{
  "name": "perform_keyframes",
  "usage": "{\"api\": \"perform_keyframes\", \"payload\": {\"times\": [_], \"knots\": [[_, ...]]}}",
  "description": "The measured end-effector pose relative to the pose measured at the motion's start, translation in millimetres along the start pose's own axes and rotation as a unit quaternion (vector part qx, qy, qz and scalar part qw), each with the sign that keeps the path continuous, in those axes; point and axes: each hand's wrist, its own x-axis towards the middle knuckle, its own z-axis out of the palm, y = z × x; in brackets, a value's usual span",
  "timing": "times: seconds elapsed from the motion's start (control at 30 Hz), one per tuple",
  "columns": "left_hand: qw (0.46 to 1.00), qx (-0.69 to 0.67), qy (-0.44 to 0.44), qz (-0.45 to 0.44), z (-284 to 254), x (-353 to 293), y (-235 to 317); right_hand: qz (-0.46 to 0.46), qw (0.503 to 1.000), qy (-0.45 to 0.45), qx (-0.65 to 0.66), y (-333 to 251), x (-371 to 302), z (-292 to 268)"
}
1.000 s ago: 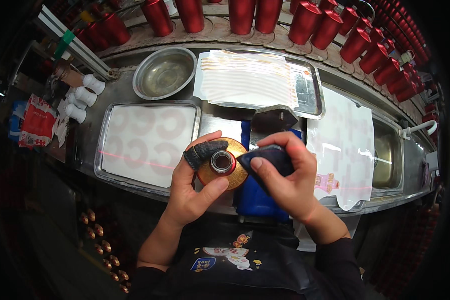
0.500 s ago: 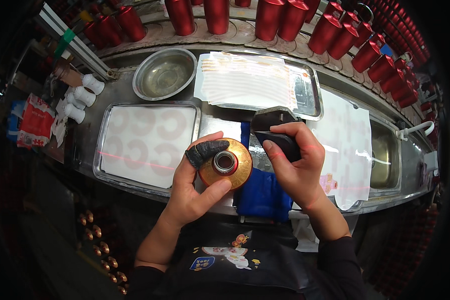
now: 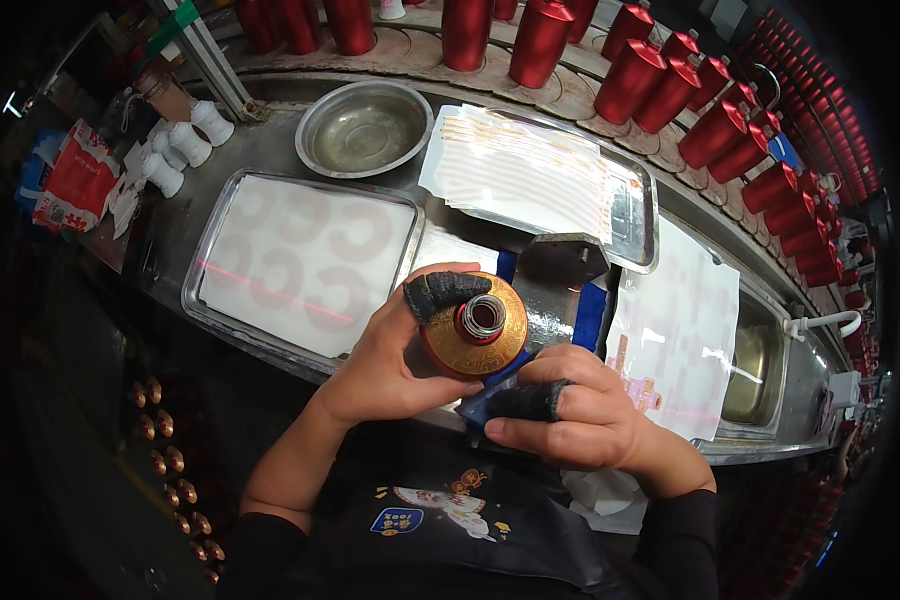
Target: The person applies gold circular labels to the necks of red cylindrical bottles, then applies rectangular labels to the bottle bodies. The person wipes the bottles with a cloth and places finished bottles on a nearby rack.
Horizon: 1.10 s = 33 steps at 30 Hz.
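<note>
My left hand [image 3: 395, 350] is wrapped round a red bottle with a gold shoulder [image 3: 495, 350]. Its open threaded metal neck points up towards me, and a dark sleeve covers one of the fingers lying across the shoulder. Close to the bottle's lower right side, my right hand [image 3: 580, 415] is closed, a dark sleeve on one finger. It pinches a blue cloth [image 3: 477, 412], mostly hidden behind the fingers. Just beyond the hands stands a dark metal block [image 3: 562, 260], with more blue material beside it.
A metal tray [image 3: 192, 285] with ring-shaped labels on white sheets lies left. Behind are a metal bowl [image 3: 305, 140] and another tray [image 3: 645, 225] with striped sheets. A sheet [image 3: 675, 320] borders the sink [image 3: 755, 395] at right. Red bottles [image 3: 630, 80] line the back conveyor.
My right hand has come down from the dark block to the bottle's lower right and now grips the blue cloth. The bottle stays in my left hand; the view has shifted and tilted.
</note>
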Motion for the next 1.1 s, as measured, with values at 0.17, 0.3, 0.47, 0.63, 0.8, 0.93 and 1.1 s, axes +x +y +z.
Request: {"api": "perform_keyframes", "payload": {"times": [0.17, 0.3, 0.47, 0.63, 0.8, 0.93, 1.1], "knots": [[0.999, 0.017, 0.023, 0.017, 5.9, 0.8, 0.0, 0.014, 0.997, 0.026, -0.064, -2.5, 2.2, 5.8], [0.995, 0.068, 0.067, 0.041, 15.4, -2.6, -1.9, 0.031, 0.996, 0.045, -0.076, -6.9, 0.3, 12.4], [0.966, 0.155, 0.170, 0.119, 33.4, -5.2, -9.4, -0.002, 0.998, 0.006, -0.070, -14.9, -3.8, 15.0], [0.919, 0.251, 0.246, 0.179, 44.8, -6.4, -18.3, 0.039, 0.993, 0.041, -0.104, -18.0, -4.2, 19.6], [0.902, 0.258, 0.285, 0.194, 56.8, -10.0, -32.7, 0.103, 0.986, 0.069, -0.113, -22.8, -3.7, 20.2], [0.897, 0.289, 0.278, 0.186, 56.1, -8.9, -31.8, 0.066, 0.991, 0.058, -0.103, -24.0, -4.0, 17.8], [0.992, 0.080, 0.040, 0.091, 12.5, 5.8, -13.5, 0.095, 0.986, 0.068, -0.120, -20.9, -4.9, 15.0]]}}
